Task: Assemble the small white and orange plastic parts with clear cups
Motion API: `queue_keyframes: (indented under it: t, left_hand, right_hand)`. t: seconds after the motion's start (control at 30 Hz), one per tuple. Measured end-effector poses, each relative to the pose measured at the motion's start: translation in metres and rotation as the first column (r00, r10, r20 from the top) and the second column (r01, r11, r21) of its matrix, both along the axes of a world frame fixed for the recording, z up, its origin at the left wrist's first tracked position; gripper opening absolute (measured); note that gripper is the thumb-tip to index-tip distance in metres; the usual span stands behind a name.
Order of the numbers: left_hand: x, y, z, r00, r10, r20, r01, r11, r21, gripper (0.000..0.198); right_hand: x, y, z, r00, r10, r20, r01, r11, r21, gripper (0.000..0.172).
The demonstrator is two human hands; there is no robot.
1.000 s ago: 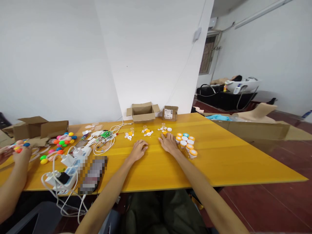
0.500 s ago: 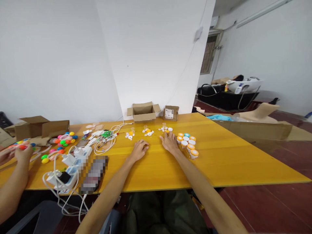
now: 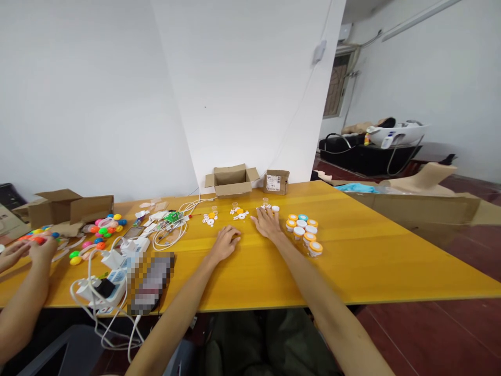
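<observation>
My right hand (image 3: 267,225) lies with fingers stretched and spread, reaching to a small pile of white pieces (image 3: 270,208) that its fingertips partly cover. My left hand (image 3: 226,243) rests on the table, loosely bent, its fingers apart and nothing visible in it. Beyond it are two more small groups, each with white perforated discs (image 3: 210,222), an orange lid (image 3: 240,211) and a clear cup (image 3: 235,206). Right of my right hand stands a cluster of small clear jars (image 3: 314,251) with orange, white and teal lids.
An open carton (image 3: 230,189) and a smaller box (image 3: 276,183) stand by the wall. A power strip (image 3: 117,277), a blurred-out phone (image 3: 151,284) and white cables lie left. Further left, another person's hands (image 3: 41,248) handle colourful balls (image 3: 104,225).
My right hand has shifted slightly left and forward over the white pieces, now covering the orange one. My left hand stays about where it was. The view has turned slightly.
</observation>
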State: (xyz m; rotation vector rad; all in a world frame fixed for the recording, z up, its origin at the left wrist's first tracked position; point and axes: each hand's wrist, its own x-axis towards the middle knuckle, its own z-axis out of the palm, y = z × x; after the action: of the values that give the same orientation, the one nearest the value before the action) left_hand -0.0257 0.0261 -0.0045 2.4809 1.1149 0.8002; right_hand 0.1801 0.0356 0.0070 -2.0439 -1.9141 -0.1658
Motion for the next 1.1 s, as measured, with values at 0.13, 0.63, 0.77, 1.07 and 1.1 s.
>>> queue_keyframes:
  t: [0.13, 0.63, 0.77, 1.07, 1.1]
  left_hand:
    - [0.000, -0.001, 0.000, 1.000, 0.009, -0.007, -0.009, 1.000, -0.003, 0.017]
    - [0.000, 0.002, -0.002, 1.000, 0.004, -0.011, -0.004, 1.000, 0.002, 0.018]
    - [0.000, 0.001, -0.002, 1.000, 0.001, -0.003, -0.001, 1.000, 0.009, 0.019]
    - [0.000, 0.000, 0.001, 1.000, -0.004, -0.020, 0.004, 1.000, 0.006, 0.019]
    - [0.001, 0.000, 0.001, 1.000, -0.001, -0.022, 0.001, 1.000, 0.006, 0.019]
  right_hand:
    - [0.001, 0.005, 0.002, 1.000, -0.001, 0.012, 0.002, 0.999, -0.049, 0.051]
    - [0.001, 0.005, -0.001, 0.998, 0.027, 0.061, -0.030, 0.998, 0.049, 0.047]
    - [0.000, 0.006, 0.001, 0.998, 0.034, 0.049, -0.033, 0.999, -0.010, 0.047]
    - [0.001, 0.002, -0.010, 0.996, -0.086, 0.011, 0.083, 0.984, 0.157, 0.048]
    - [0.001, 0.002, -0.010, 0.996, -0.094, 0.006, 0.091, 0.983, 0.160, 0.048]
